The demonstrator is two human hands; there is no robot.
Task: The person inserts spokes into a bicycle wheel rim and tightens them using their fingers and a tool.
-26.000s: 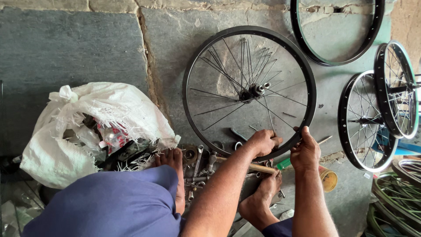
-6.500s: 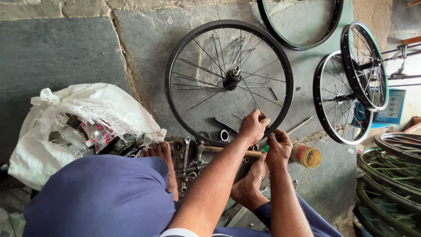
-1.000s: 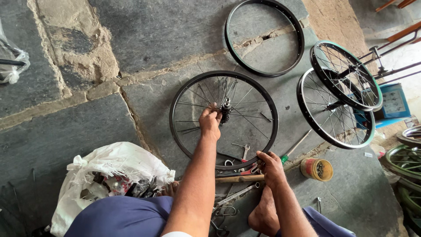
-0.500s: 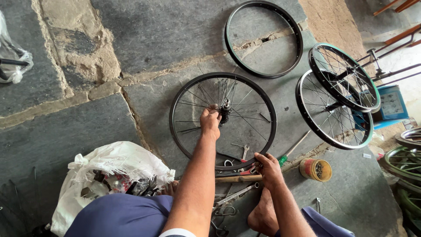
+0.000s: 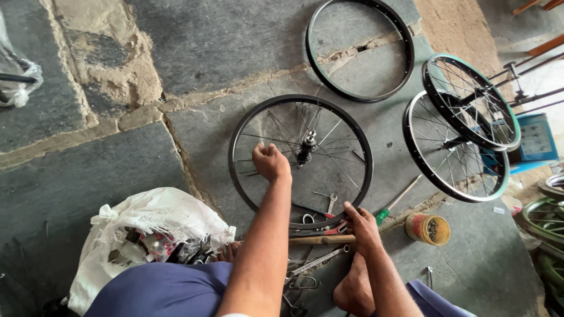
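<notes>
Fingers of left hand [image 5: 271,162] were closed over the spokes beside the hub [image 5: 307,147] | spoked wheel [image 5: 364,176] lay on stone floor [image 5: 117,176] | right hand [image 5: 359,226] was curled on its near rim | risk judged: spoke bent if pulled sideways.

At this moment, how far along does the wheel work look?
Done: the spoked wheel lies flat with hub and spokes fitted. In hand: the left hand is closed among the spokes near the hub; the right hand rests on the near rim. Left: a bare rim without spokes lies beyond.
</notes>
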